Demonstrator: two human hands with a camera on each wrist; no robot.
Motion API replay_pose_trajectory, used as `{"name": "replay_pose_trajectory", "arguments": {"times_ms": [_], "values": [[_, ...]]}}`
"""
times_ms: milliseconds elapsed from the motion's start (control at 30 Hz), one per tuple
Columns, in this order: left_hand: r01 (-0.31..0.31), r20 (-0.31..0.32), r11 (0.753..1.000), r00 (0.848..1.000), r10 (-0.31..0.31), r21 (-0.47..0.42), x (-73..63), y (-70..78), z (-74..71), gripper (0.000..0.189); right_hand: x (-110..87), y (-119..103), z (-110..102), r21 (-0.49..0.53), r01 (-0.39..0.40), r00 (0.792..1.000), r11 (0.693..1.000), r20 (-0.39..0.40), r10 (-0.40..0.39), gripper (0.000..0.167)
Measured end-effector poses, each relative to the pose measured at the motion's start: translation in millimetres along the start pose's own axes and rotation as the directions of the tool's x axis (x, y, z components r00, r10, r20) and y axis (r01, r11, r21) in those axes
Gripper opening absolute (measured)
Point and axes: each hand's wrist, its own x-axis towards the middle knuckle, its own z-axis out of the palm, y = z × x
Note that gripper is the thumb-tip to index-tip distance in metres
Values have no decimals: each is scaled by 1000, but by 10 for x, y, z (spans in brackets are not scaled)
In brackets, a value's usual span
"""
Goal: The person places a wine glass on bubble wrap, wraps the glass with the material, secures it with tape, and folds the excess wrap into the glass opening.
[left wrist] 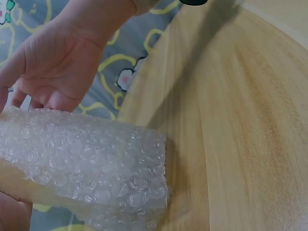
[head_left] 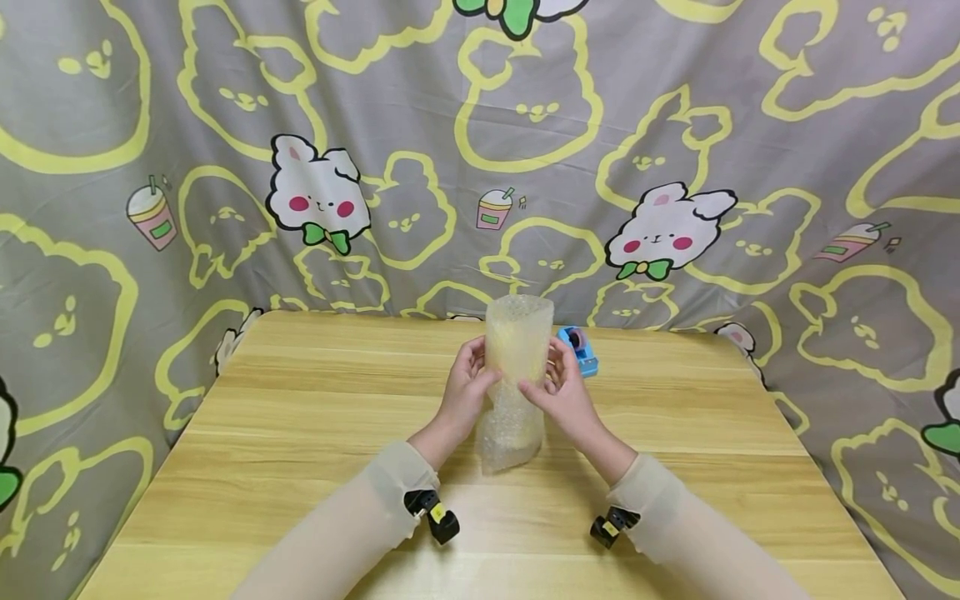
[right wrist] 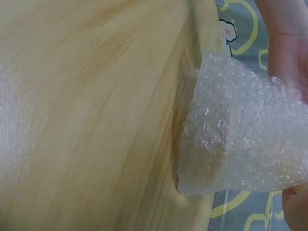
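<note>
A roll of clear bubble wrap (head_left: 513,425) stands roughly upright between my two hands, its top open and a yellowish tint showing through its upper part. My left hand (head_left: 463,396) grips its left side, thumb on the near face and fingers round behind. My right hand (head_left: 572,402) holds the right side the same way. In the left wrist view the lower end of the bubble wrap (left wrist: 110,154) reaches right down by the tabletop. In the right wrist view the bubble wrap (right wrist: 240,130) narrows toward the hands. What is inside is hidden.
A blue tape dispenser (head_left: 587,364) with a roll in it sits just beyond my right hand, partly covered by it. The wooden table (head_left: 315,467) ends at a patterned curtain (head_left: 420,100) at the back and sides. Black cameras are strapped to both sleeved wrists.
</note>
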Motion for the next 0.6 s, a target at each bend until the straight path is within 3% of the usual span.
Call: {"name": "replay_pose_trajectory", "arguments": {"times_ms": [600], "values": [[-51,106,999,993,52,-13,-38,-5,-4,64,-31,61,-3,66,61,998,996,15,-62,96]]}}
